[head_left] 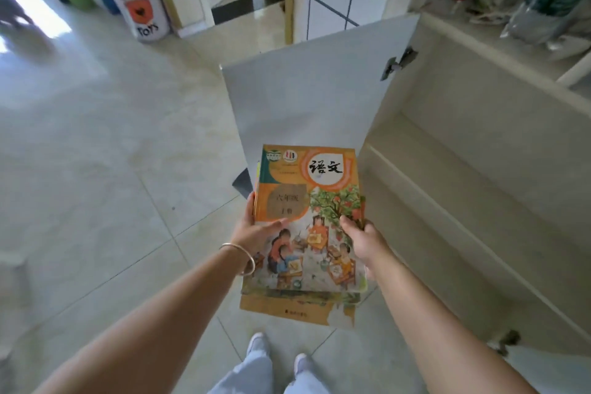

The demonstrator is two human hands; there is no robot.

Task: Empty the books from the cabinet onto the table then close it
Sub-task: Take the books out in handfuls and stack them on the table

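I hold a stack of books (307, 201) flat in front of me, above the floor; the top one has an orange cover with a tree and children. My left hand (256, 232) grips the stack's left edge with the thumb on the cover. My right hand (363, 238) grips its right edge. The cabinet (479, 169) stands to my right with bare cream shelves showing. Its white door (303, 93) hangs wide open just beyond the books. No table is in view.
Pale tiled floor (112, 153) spreads to the left and ahead. A white "Toys" bin (140, 6) stands at the far left by a doorway. Bags and cords (527, 3) lie on the cabinet's top. My feet (281, 352) are below the books.
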